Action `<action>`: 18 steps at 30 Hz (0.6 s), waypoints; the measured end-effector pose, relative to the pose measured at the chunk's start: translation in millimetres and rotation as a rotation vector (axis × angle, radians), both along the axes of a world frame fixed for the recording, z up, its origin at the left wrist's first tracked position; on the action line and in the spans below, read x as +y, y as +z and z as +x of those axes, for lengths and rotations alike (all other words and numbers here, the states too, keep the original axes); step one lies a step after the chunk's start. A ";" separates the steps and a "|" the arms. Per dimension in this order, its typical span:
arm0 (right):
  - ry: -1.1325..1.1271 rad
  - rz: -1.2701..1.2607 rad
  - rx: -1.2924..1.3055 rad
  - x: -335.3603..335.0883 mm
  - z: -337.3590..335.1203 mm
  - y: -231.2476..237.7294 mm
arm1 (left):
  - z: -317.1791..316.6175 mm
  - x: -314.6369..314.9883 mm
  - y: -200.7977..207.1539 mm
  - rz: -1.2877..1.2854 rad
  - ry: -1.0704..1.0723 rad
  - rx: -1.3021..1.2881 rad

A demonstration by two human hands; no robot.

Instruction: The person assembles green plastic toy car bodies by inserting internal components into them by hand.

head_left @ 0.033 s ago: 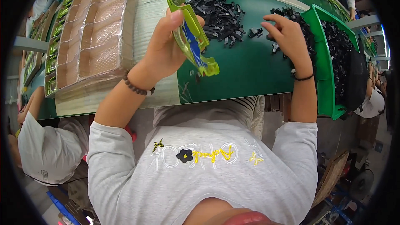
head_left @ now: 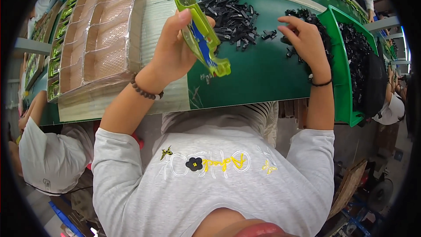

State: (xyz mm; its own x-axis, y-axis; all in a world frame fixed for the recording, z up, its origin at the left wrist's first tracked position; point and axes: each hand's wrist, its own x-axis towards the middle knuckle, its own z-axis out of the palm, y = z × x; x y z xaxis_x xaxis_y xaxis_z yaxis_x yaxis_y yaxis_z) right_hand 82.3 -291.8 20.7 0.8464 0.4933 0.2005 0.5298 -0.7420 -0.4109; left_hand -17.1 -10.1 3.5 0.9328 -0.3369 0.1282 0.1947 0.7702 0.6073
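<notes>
My left hand (head_left: 175, 48) is closed around a glossy lime-green plastic toy car body shell (head_left: 206, 39) with a blue side, raised over the table and tilted lengthwise. Over the right part of the table, my right hand (head_left: 307, 41) has thumb and forefinger apart, with nothing visible between them. Just left of its fingertips lies a small black plastic part (head_left: 269, 34). Behind the shell is a heap of slim black plastic pieces (head_left: 230, 17). Another pile of small black parts (head_left: 302, 15) spreads behind and partly under my right hand.
A cardboard tray with compartments (head_left: 105, 37), wrapped in clear film, stands at left, green shells in its left column. At right a green bin (head_left: 346, 92) holds many black parts. Small bits (head_left: 205, 78) lie near the table's front edge. Other people sit at both sides.
The green shell has turned slightly in my left hand. My right hand has shifted a little toward me and to the right, its fingers still apart.
</notes>
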 end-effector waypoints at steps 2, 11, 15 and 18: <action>0.273 0.026 -0.330 -2.8 4.4 -5.1 | -1.8 -1.6 5.7 0.041 0.046 0.072; 0.299 0.169 -0.156 30.4 -10.5 8.8 | 8.6 0.6 0.9 0.078 0.126 0.169; 0.536 0.284 -0.308 93.9 -53.1 42.5 | 1.4 -1.0 1.3 0.101 0.212 0.117; 0.537 0.199 -0.458 121.5 -51.9 29.7 | 1.0 2.1 0.3 0.122 0.194 0.023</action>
State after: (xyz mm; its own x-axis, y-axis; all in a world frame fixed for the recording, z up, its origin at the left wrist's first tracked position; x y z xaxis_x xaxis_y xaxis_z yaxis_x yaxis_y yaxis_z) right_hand 30.5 -170.3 50.5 0.3077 0.7339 0.6056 0.9505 -0.2660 -0.1606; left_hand -16.1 -8.0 3.8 0.9838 -0.1626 0.0759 0.0647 0.7155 0.6956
